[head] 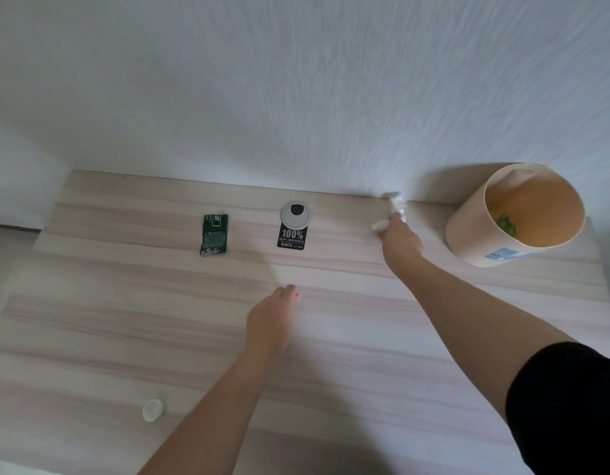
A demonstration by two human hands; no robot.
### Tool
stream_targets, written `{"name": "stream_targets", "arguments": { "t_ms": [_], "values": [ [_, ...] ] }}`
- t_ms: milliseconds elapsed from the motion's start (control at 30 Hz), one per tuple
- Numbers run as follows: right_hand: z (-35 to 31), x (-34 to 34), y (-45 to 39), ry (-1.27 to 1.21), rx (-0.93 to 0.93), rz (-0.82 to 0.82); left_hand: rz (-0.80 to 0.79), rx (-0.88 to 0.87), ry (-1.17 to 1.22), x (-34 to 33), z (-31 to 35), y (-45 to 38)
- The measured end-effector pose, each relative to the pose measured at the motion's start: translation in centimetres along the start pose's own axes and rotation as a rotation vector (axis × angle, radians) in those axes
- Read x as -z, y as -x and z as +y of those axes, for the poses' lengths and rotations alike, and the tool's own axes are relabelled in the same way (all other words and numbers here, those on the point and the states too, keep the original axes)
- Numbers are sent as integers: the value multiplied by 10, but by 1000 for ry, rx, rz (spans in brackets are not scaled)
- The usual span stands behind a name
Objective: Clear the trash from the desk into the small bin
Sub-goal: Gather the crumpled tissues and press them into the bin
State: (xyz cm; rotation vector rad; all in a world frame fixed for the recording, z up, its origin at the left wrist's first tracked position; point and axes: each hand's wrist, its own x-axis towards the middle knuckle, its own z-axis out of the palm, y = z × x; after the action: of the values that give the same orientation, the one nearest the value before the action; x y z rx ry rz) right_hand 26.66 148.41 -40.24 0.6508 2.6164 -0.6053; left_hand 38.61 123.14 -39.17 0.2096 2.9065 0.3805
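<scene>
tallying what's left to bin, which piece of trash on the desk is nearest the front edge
The small white cap, lying alone near the front left. The green wrapper and black tag lie far back near the wall, and the white tissue is in the right hand.

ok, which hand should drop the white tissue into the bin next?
Right. The right hand is already closed on the white tissue, next to the small bin. The left hand lies empty mid-desk, farther away.
</scene>
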Motion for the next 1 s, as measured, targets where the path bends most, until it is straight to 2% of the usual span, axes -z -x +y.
{"name": "stream_targets", "arguments": {
  "t_ms": [100,200,300,567,667,867,1000],
  "values": [
    [16,-4,8,41,61,-29,51,-53,13,5,26,-10],
    [32,-1,21,-20,139,-53,106,-102,4,11,55,-16],
    [54,10,42,-95,189,10,178,-139,21,17,83,-21],
    [96,94,99,-369,366,523,341,-372,167,34,172,-56],
    [110,135,101,-415,415,641,439,-421,210,49,209,-73],
    [135,178,64,-269,334,625,489,-459,265,68,276,-104],
    [140,184,41,-243,313,455,489,-465,166,75,302,-118]
  ]
}}
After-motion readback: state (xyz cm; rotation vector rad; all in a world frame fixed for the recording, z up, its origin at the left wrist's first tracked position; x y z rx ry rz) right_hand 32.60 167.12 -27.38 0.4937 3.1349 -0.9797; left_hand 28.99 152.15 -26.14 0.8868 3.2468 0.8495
